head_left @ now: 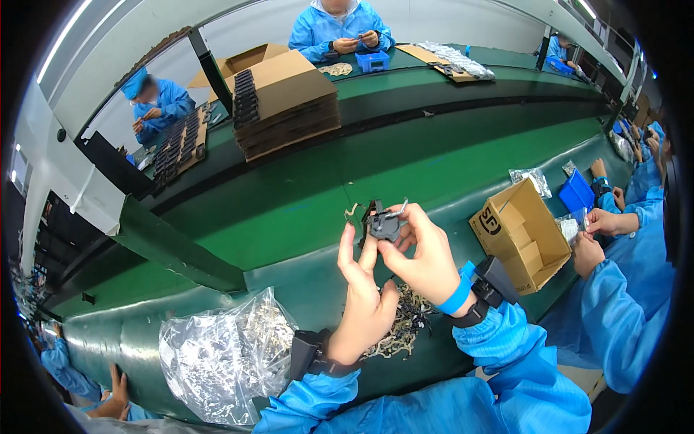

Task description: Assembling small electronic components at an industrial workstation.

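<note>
Above the green work surface, a small dark grey plastic part (384, 226) is held up between my hands. My right hand (426, 257) pinches it between thumb and fingers; a short silvery piece (397, 210) sticks up beside the fingertips. From the left, my left hand (365, 300) meets the same part with its raised fingers, its thumb lower and apart from it. At the left fingertip sits a thin cream-coloured bent strip (352, 211); whether it is gripped or joined to the part is unclear. Under my hands lies a pile of small cream and black strips (406, 325), partly hidden.
A clear plastic bag (217, 354) of small pieces lies left of my hands. On the right stands an open cardboard box (506, 239), with a blue bin (576, 192) and a co-worker's hands (596, 235) beyond. Stacked cardboard trays (289, 116) occupy the far bench.
</note>
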The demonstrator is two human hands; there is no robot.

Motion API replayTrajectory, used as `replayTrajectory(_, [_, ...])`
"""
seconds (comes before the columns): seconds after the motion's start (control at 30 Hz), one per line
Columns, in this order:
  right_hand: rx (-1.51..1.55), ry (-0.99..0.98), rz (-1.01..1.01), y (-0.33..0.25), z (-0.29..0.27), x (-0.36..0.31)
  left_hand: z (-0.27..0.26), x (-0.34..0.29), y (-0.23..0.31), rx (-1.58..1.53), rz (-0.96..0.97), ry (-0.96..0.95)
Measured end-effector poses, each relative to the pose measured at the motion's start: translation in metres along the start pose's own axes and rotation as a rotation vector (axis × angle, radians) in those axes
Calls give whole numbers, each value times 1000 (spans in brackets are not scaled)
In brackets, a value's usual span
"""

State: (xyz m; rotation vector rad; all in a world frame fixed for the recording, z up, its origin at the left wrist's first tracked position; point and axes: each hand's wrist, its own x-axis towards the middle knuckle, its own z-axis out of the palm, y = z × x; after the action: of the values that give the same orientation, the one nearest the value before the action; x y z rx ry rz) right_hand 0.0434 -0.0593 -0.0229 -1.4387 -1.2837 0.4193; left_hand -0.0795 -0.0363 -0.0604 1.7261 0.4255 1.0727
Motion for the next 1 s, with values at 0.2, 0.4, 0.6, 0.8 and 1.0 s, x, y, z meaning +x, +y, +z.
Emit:
replayTrajectory(0.2, [-18,73,58,27,-1,23,-9,6,7,-267,-107,-35])
replayTrajectory(0.4, [-325,111,-106,73,-1,60,-57,-5,-6,-110,-79,387])
replayTrajectory(0.6, [-312,51,-112,114,25,85,-62,-19,-53,79,-50,539])
replayTrajectory(0.8, [-212,38,-85,138,54,112,-60,-22,-71,210,-85,479])
replayTrajectory(1.0, [-386,-94,-73,161,68,111,-65,-21,-71,119,-199,520])
